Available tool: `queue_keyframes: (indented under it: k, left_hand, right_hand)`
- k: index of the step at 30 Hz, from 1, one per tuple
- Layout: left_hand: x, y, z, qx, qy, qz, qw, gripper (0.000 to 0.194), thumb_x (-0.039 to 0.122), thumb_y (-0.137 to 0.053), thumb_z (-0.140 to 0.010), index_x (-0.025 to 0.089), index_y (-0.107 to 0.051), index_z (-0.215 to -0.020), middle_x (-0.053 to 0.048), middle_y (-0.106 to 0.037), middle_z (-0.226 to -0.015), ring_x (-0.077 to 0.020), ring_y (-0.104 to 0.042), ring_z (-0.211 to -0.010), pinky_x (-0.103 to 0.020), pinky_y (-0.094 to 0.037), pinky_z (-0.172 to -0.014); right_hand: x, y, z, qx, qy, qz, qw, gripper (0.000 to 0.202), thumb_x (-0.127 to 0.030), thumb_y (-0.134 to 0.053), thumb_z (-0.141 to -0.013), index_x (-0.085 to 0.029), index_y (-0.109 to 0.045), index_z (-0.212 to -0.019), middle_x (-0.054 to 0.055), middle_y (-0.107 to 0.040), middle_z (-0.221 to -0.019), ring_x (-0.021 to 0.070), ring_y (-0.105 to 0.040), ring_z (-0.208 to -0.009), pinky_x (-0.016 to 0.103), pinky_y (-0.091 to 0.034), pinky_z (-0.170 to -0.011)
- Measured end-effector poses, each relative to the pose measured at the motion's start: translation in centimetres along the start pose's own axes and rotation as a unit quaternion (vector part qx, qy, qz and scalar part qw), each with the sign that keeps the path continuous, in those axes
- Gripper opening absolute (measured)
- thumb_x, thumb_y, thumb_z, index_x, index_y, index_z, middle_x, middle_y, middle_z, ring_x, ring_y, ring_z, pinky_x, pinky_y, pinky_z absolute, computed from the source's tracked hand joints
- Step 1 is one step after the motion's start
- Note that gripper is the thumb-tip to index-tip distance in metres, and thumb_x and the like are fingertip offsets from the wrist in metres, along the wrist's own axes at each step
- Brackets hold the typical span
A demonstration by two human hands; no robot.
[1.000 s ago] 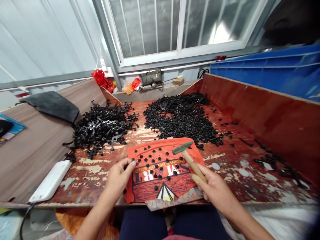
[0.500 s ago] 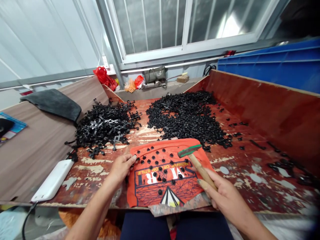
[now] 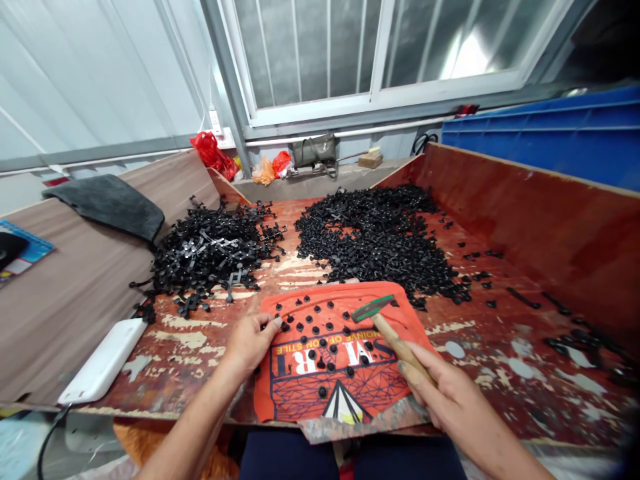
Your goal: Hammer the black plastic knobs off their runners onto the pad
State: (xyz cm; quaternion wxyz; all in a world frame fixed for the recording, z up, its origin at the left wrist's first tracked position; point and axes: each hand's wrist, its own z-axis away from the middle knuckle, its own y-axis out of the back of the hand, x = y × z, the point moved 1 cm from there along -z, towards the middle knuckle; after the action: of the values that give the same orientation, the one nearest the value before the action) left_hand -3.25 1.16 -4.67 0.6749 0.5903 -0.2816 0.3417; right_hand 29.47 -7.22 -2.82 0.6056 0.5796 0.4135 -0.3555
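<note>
An orange printed cloth (image 3: 300,390) lies on the worktable, with several small black round parts (image 3: 323,392) standing spread over it. My left hand (image 3: 253,343) is at the cloth's upper left edge, thumb and fingers pinched together beside the black parts; whatever they hold is too small to make out. In my right hand (image 3: 440,387) is the wooden handle of a hammer (image 3: 395,339). Its green head is raised over the right part of the cloth. Beyond the cloth spread a large heap of black parts (image 3: 370,233) and, further left, a pile of black linked pieces (image 3: 210,247).
A white power bank (image 3: 103,363) with a cable lies at the table's front left. Red side boards (image 3: 530,200) border the right, with a blue crate (image 3: 550,137) behind. A dark cloth (image 3: 110,203) rests on the left board. Bags and a pouch (image 3: 314,151) are at the back.
My left hand has moved slightly right and down, further over the cloth's edge. My right hand and the hammer have shifted a little left relative to the cloth. The view has moved slightly.
</note>
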Motion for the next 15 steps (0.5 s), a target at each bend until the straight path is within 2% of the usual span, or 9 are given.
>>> queue_keyframes:
  k: [2, 4, 8, 11, 15]
  left_hand:
    - [0.2, 0.2, 0.1, 0.004, -0.007, -0.026, 1.000, 0.043, 0.055, -0.055, -0.081, 0.017, -0.065, -0.066, 0.000, -0.058, -0.055, -0.0153, -0.049, -0.055, -0.023, -0.028, -0.052]
    - [0.8, 0.5, 0.2, 0.006, -0.014, -0.056, 0.998, 0.040, 0.050, -0.054, -0.083, 0.017, -0.066, -0.064, 0.000, -0.060, -0.056, -0.0162, -0.051, -0.057, -0.024, -0.029, -0.053]
    - [2.3, 1.3, 0.6, 0.016, -0.027, -0.120, 0.992, 0.036, 0.040, -0.052, -0.088, 0.019, -0.064, -0.061, -0.002, -0.065, -0.064, -0.0171, -0.056, -0.063, -0.026, -0.029, -0.058]
    - [3.2, 1.5, 1.2, 0.028, -0.029, -0.210, 0.977, 0.038, 0.038, -0.045, -0.094, 0.020, -0.068, -0.070, -0.006, -0.072, -0.078, -0.0195, -0.063, -0.074, -0.026, -0.032, -0.063]
    - [3.7, 1.3, 1.7, 0.034, -0.016, -0.274, 0.961, 0.041, 0.039, -0.038, -0.098, 0.023, -0.071, -0.082, -0.007, -0.075, -0.086, -0.0221, -0.068, -0.085, -0.026, -0.035, -0.066]
  right_hand:
    - [-1.3, -0.2, -0.7, -0.033, 0.043, 0.051, 0.997, 0.045, -0.044, -0.044, -0.101, -0.033, -0.051, -0.144, 0.005, -0.069, -0.123, 0.0248, -0.064, -0.113, 0.034, -0.052, -0.093]
    - [-2.5, -0.8, -1.5, -0.071, 0.067, 0.094, 0.991, 0.045, -0.041, -0.038, -0.103, -0.038, -0.043, -0.148, 0.001, -0.060, -0.140, 0.0235, -0.058, -0.125, 0.037, -0.048, -0.101]
    - [-4.6, -2.6, -3.1, -0.116, 0.101, 0.157, 0.976, 0.045, -0.031, -0.039, -0.103, -0.043, -0.042, -0.147, -0.003, -0.061, -0.138, 0.0224, -0.064, -0.117, 0.038, -0.051, -0.097]
    - [-6.1, -3.7, -4.1, -0.135, 0.142, 0.164, 0.967, 0.049, -0.024, -0.040, -0.103, -0.048, -0.040, -0.146, -0.007, -0.060, -0.138, 0.0202, -0.063, -0.117, 0.036, -0.052, -0.096]
    - [-7.5, -4.9, -4.9, -0.121, 0.180, 0.159, 0.963, 0.051, -0.023, -0.040, -0.103, -0.047, -0.036, -0.148, -0.006, -0.065, -0.132, 0.0191, -0.067, -0.112, 0.031, -0.054, -0.090]
